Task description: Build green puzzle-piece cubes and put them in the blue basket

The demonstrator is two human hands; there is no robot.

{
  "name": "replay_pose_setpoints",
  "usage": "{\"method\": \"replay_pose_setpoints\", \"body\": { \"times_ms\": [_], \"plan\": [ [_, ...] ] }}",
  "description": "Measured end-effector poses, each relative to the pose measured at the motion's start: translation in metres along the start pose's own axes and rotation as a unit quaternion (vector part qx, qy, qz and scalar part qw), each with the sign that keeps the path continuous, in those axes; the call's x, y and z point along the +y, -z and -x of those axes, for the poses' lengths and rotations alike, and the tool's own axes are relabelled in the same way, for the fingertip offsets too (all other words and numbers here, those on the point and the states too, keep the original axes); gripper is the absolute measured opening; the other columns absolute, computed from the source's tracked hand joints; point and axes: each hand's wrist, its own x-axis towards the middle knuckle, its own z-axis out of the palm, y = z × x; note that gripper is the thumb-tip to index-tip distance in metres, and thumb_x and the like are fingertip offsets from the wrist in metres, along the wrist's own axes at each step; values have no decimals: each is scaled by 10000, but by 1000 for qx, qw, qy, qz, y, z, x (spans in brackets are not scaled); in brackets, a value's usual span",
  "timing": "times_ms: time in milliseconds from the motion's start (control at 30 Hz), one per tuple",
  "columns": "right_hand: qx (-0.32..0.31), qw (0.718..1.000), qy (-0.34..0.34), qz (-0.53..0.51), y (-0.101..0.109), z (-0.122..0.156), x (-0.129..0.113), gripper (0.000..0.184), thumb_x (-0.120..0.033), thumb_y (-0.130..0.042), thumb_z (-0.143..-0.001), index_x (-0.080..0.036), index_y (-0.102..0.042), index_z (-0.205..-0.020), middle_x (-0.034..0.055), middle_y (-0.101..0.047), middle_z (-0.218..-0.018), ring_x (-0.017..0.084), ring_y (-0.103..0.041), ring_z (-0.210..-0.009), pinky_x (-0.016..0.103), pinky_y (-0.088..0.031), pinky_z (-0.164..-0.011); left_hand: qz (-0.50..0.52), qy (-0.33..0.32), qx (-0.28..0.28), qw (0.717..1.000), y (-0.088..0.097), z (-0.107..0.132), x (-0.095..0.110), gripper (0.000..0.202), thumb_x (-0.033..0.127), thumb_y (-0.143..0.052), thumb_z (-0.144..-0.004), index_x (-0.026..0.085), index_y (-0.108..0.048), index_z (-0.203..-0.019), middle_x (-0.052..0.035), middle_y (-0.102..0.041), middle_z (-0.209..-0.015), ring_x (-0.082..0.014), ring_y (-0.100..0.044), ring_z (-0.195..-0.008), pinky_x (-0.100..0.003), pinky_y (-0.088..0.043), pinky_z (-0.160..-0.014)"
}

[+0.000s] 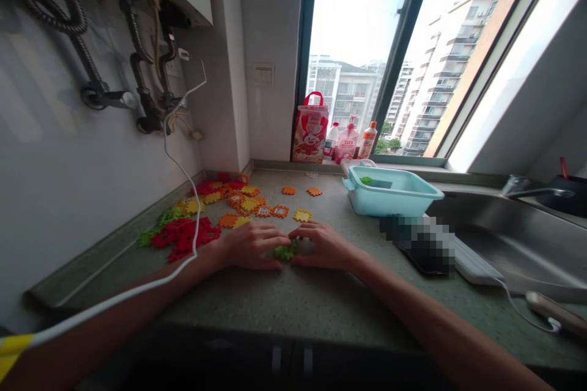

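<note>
Small green foam-like puzzle tiles point(285, 250) lie at the middle of the counter, between my two hands. My left hand point(252, 245) has its fingers bent round their left side, palm down. From the other side my right hand point(321, 245) curls its thumb and fingers onto the same green pieces. The fingers partly cover them, so how many there are cannot be made out. Just beyond my hands is a yellow puzzle tile point(302, 215). Orange tiles with white patterned centres point(280, 212) rest a little further left.
Red tiles point(186, 235) are heaped on the left, with green tiles point(169, 215) behind. A white cable point(197, 226) hangs across my left forearm. At right stand a light-blue tub point(394, 198), a phone point(428, 256), a white power strip point(472, 259) and the sink point(527, 238).
</note>
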Motion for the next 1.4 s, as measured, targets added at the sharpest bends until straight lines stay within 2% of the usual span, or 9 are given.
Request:
{"method": "replay_pose_setpoints", "body": {
  "times_ms": [100,200,333,400,533,667,733,1133,1400],
  "plan": [
    [3,1000,8,-8,-1,-1,-2,368,-348,-784,-855,-275,-744,-1214,49,-773,-1117,227,-716,-1043,337,-530,-966,-32,40,-7,999,20,0,-3,491,556,-651,-980,173,-651,-1286,-116,-765,-1131,-263,-716,-1034,-406,-580,-930],
    [4,1000,11,-23,-1,0,-1,363,-308,-746,-873,-273,-738,-1234,50,-766,-1169,225,-714,-1068,344,-536,-981,-73,155,-9,985,47,24,-3,444,531,-632,-991,210,-669,-1296,-100,-761,-1133,-276,-705,-1067,-435,-569,-976],
    [20,999,6,-33,-3,2,3,369,-311,-714,-903,-276,-717,-1270,56,-754,-1211,229,-716,-1076,370,-551,-981,-120,385,52,914,79,112,9,341,489,-551,-1013,326,-680,-1284,-46,-755,-1152,-257,-715,-1062,-421,-561,-1008],
    [25,999,7,-29,-5,3,3,366,-312,-705,-910,-277,-713,-1274,58,-754,-1202,229,-722,-1059,381,-559,-973,-162,494,59,852,92,162,19,358,505,-560,-976,326,-682,-1261,-28,-754,-980,-246,-715,-805,-400,-596,-797],
    [15,999,23,-24,-6,4,2,355,-312,-693,-918,-276,-711,-1270,58,-754,-1212,238,-722,-1095,403,-561,-995,-157,566,-19,809,106,220,30,485,487,-587,-893,348,-620,-1356,-58,-732,-1259,-251,-706,-715,-397,-585,-698],
    [17,999,26,-19,-6,6,6,360,-313,-690,-918,-278,-707,-1276,61,-752,-1228,246,-726,-1102,421,-569,-997,-155,572,-60,803,101,218,28,530,393,-559,-889,266,-608,-1402,-126,-644,-1448,-365,-686,-1201,-464,-553,-1012],
    [24,999,26,-15,-6,7,8,359,-300,-694,-913,-279,-712,-1271,64,-754,-1230,248,-731,-1098,424,-573,-996,-144,580,-74,798,97,211,26,518,372,-541,-915,225,-620,-1405,-149,-635,-1460,-371,-643,-1284,-483,-507,-1090],
    [11,1000,14,-14,-9,10,15,358,-353,-678,-927,-284,-719,-1275,71,-759,-1217,264,-733,-1076,423,-569,-987,-190,631,-78,748,84,197,15,434,553,-531,-1015,207,-764,-1137,-107,-748,-1163,-291,-716,-1042,-369,-536,-921],
    [-11,1000,4,-17,-3,9,10,369,-354,-668,-927,-290,-707,-1288,46,-761,-1153,220,-729,-987,377,-566,-924,-159,585,-81,791,81,171,-27,419,528,-536,-1037,188,-773,-1094,-98,-769,-1066,-243,-695,-916,-335,-486,-830]
  ]
}}
